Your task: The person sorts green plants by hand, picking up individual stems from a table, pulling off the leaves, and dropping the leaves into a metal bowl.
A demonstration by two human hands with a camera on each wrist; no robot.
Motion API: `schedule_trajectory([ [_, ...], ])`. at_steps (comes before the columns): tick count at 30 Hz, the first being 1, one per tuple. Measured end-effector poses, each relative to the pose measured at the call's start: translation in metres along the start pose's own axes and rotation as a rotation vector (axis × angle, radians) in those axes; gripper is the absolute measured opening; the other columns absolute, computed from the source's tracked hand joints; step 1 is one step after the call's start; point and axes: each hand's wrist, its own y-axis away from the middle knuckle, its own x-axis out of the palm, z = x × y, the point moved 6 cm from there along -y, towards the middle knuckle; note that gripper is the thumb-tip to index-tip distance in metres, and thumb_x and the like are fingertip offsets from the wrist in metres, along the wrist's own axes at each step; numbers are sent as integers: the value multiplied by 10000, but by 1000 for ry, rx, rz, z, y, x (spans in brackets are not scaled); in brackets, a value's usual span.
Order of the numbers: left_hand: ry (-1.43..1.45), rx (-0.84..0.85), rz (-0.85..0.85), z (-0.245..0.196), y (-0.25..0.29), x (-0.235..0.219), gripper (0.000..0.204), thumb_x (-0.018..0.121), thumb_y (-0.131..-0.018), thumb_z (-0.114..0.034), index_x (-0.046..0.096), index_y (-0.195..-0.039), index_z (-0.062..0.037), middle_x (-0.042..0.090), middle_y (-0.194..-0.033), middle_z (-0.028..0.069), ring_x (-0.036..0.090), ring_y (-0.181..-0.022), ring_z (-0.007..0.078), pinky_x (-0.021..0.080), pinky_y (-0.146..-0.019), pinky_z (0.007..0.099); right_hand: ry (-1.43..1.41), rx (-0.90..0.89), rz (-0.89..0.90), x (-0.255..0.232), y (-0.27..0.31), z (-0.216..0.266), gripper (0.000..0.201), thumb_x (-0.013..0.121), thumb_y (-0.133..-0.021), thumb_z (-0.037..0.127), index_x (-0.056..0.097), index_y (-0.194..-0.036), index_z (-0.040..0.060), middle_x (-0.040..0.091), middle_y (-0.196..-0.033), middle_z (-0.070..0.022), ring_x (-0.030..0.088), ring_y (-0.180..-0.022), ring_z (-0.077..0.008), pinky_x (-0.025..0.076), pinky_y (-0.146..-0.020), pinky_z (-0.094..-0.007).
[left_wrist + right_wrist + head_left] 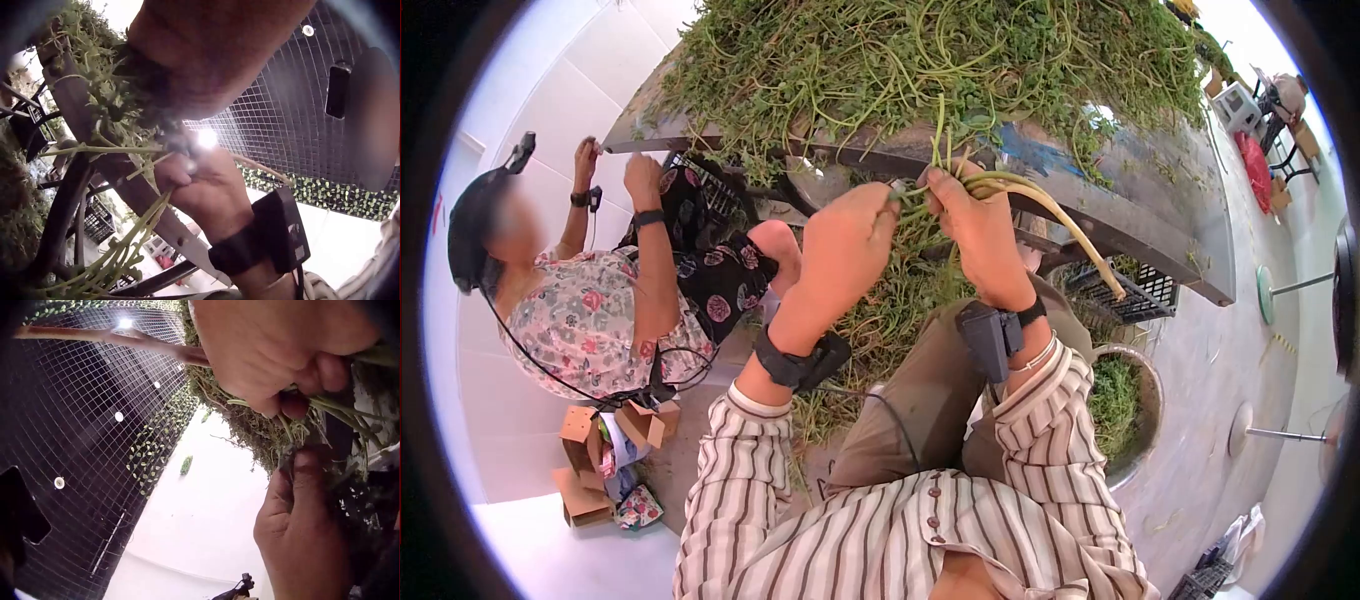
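In the head view my right hand [982,235] grips a bundle of long green stems [1000,182] at the table's near edge. One thicker, pale brown stalk [1065,220] sticks out of that bundle toward the lower right. Close beside it, my left hand [850,235] pinches leafy green ends between thumb and forefinger. The right wrist view shows the left thumb [306,472] against the forefinger, with a small grey-green piece between them. From the left wrist view, thin stems [134,240] hang below the right hand [209,190]. The left fingertips are in shadow there.
A large heap of green plants [940,60] covers the metal-edged table [1140,225]. Cut greens lie on the floor [830,420] by my legs. A round tub [1155,400] of greens stands at right, a black crate [1145,295] under the table. Another person [590,300] sits at left.
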Motion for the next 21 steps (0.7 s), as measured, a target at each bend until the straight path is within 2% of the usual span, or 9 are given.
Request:
schedule_trajectory([
  [5,424,-191,-54,18,-8,-3,137,506,-877,-114,553,-837,9,540,-704,38,484,-639,152,388,-589,276,-289,83,35,11,-1,-6,132,550,-873,167,573,-857,38,505,-704,3,349,-521,-30,247,-445,-172],
  [7,521,-234,-254,21,-6,-5,149,503,-886,-148,565,-864,-14,527,-733,-10,463,-674,94,383,-604,251,-324,71,-39,3,-3,-5,126,548,-870,162,563,-836,42,502,-678,7,354,-502,-30,248,-432,-177],
  [9,970,-700,-560,58,9,-19,157,519,-884,-193,565,-907,-45,529,-763,1,470,-689,95,394,-611,247,-370,14,-198,-23,-3,-6,112,545,-867,142,550,-829,36,511,-673,-12,366,-494,-41,252,-419,-185],
  [10,747,-516,-529,64,13,-46,170,518,-889,-220,551,-932,-59,530,-785,12,512,-692,117,419,-600,256,-539,65,-298,-36,-5,-6,115,538,-874,132,551,-856,19,514,-695,-27,354,-503,-54,266,-434,-192],
  [11,1055,-598,-638,83,16,-52,185,502,-904,-236,541,-931,-57,527,-788,17,542,-686,135,449,-592,264,-583,5,-286,-46,-6,-1,119,534,-879,129,550,-869,12,517,-707,-33,347,-504,-59,272,-441,-198],
  [14,1058,-511,-569,95,31,-54,166,468,-921,-246,518,-877,-94,547,-766,12,545,-608,102,443,-487,229,-661,-66,-267,-65,-10,6,123,526,-888,123,549,-886,2,516,-719,-40,337,-504,-67,281,-453,-213],
  [16,1012,-686,-461,66,42,-37,195,455,-934,-268,503,-866,-92,531,-765,8,531,-598,96,428,-462,213,-692,-63,-259,-64,-12,5,124,523,-892,120,548,-890,-1,514,-718,-40,334,-503,-70,286,-458,-222],
  [17,1032,-588,-408,63,44,-27,221,448,-940,-292,496,-857,-94,512,-749,-4,486,-569,82,407,-475,198,-712,-56,-288,-65,-12,3,123,522,-892,121,548,-886,1,511,-714,-38,332,-503,-71,285,-457,-226],
  [21,1165,-564,-209,45,63,10,246,474,-933,-304,503,-830,-83,481,-698,-28,396,-545,76,371,-532,210,-753,-44,-323,-67,-9,-2,120,515,-899,126,540,-864,14,500,-705,-36,321,-501,-76,283,-458,-232],
])
